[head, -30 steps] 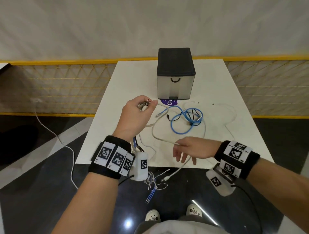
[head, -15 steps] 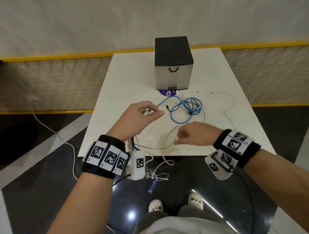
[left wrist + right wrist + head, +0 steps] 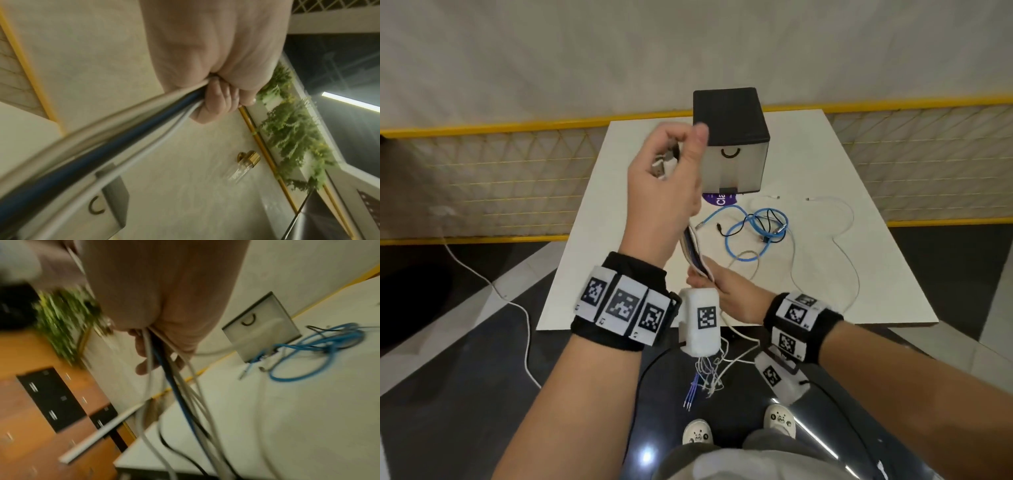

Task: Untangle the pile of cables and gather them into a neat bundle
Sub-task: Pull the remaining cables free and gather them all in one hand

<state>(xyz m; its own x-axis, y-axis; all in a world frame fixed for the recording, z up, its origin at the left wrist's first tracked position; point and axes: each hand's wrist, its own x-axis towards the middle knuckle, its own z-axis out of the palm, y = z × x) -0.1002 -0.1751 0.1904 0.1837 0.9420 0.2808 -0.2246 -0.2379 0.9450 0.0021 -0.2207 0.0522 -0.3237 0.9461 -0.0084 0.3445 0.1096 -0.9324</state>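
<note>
White and dark-blue cables, gathered side by side into one strand (image 3: 693, 251), are now drawn taut between the two hands at the centre of the head view; half a second ago they hung slack at the table edge. At centre left, the left hand (image 3: 667, 181) has been raised from table height to the upper middle of the frame, in front of the black-topped grey storage box (image 3: 732, 137), and is clamped around the plug ends. Just right of it and lower, the right hand (image 3: 726, 294) has been brought under the left wrist and is closed around the same strand, with the free ends hanging below the edge of the white square table (image 3: 859, 274). It is judged that the held cables are being stroked straight, so this part of the bundle is nearly aligned. Further right, a light-blue cable looped with a thin black lead (image 3: 753, 233) and a thin white cable (image 3: 849, 240) are left on the tabletop, not yet gathered.
</note>
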